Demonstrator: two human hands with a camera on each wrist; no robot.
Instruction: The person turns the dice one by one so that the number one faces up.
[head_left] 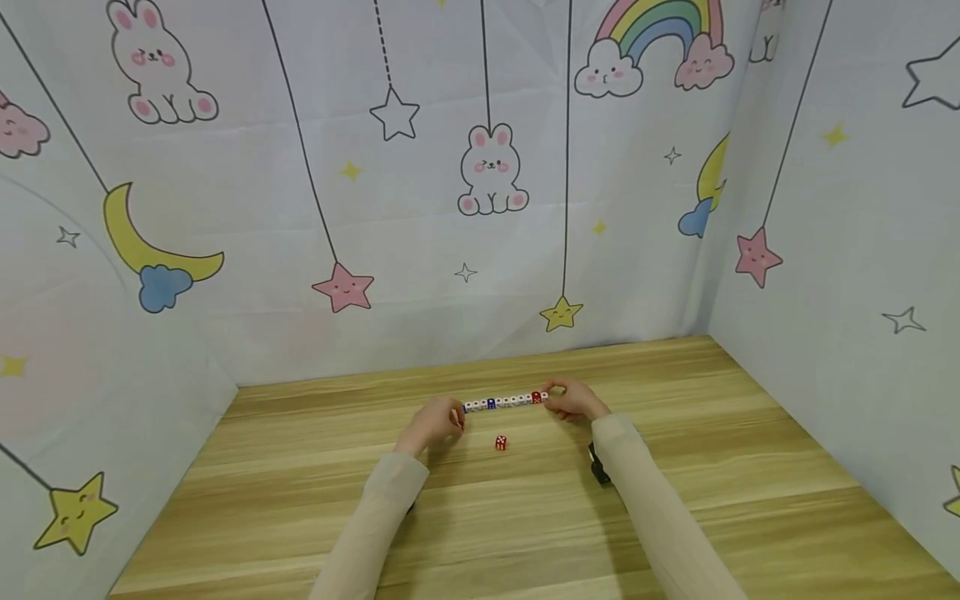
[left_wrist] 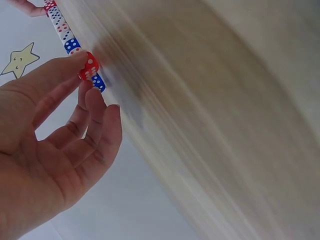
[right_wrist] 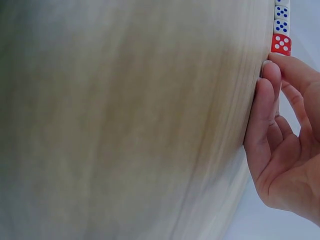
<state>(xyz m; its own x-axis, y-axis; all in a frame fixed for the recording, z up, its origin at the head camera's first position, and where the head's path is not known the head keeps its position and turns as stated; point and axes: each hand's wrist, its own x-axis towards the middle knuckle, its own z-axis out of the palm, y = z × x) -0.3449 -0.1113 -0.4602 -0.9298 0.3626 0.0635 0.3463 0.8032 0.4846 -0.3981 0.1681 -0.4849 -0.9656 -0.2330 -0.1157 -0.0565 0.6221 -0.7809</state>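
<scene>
A straight row of small dice (head_left: 506, 402), mostly white with some blue and red, lies on the wooden table between the two hands. My left hand (head_left: 438, 419) is at the row's left end and pinches a red die (left_wrist: 90, 67) between its fingertips. Just past that die, a blue die (left_wrist: 98, 83) shows at the row's end. At the opposite end, my right hand (head_left: 573, 399) pinches the last white die (head_left: 544, 397), beside a red die (left_wrist: 49, 6) in the row. Another red die (head_left: 501, 442) sits alone, nearer me than the row.
The wooden table (head_left: 510, 533) meets a white fabric backdrop (head_left: 420, 217) behind the row, printed with rabbits, stars and moons. More of this fabric stands along the left and right sides. A dark wrist device (head_left: 598, 467) is at the right sleeve.
</scene>
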